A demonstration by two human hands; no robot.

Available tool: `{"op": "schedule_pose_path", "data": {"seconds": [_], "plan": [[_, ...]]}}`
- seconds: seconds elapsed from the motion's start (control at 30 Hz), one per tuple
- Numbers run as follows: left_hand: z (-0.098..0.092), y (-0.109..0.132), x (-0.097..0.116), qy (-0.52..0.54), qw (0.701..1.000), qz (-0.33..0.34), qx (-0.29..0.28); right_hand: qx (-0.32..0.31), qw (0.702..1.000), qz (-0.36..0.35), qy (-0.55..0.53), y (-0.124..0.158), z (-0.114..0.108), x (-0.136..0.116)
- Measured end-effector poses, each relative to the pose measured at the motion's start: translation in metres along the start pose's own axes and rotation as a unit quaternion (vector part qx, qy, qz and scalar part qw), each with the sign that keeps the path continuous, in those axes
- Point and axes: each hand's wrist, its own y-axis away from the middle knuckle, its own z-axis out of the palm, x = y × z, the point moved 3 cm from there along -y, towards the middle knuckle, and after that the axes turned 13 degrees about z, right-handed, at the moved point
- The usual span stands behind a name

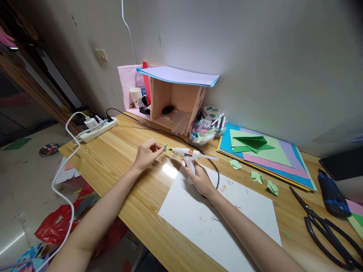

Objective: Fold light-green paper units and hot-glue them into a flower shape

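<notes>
My left hand (147, 154) pinches a small piece of green paper (165, 147) between thumb and fingertips, just above the wooden table. In my right hand (200, 179) is a white hot glue gun (185, 154), its grip wrapped by my fingers. The gun's nozzle points left and is close to the green paper; whether they touch I cannot tell. A clear glue stick (209, 157) sticks out of the gun's back end. Beneath my right hand lies a white sheet of paper (227, 223) with coloured stains. Several folded green paper pieces, one nearest (235, 164), rest to the right.
A cardboard box (178, 100) stands against the wall, beside a tub of paper scraps (202, 134). Coloured paper (295, 162) is stacked at right, near black scissors (320, 223) and a blue cutter (330, 196). A power strip (99, 130) sits on the left edge, its white cable hanging down.
</notes>
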Motion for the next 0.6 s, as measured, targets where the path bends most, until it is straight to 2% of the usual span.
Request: {"op": "schedule_pose_path", "data": {"seconds": [0.23,0.4,0.5,0.6], "plan": [[0.0,0.0,0.002,-0.004,1.0,-0.009,-0.004,0.015,1.0,0.002,0.0,0.0,0.0,0.0],[0.001,0.001,-0.004,-0.01,0.999,-0.033,0.001,0.058,0.998,-0.013,0.014,-0.004,-0.004,0.0],[0.002,0.002,-0.012,0.012,0.996,-0.087,0.005,0.082,0.996,-0.028,0.03,-0.015,-0.006,-0.003],[0.003,0.003,-0.02,0.06,0.986,-0.156,0.009,0.08,0.993,-0.048,0.068,-0.033,-0.004,-0.008]]}}
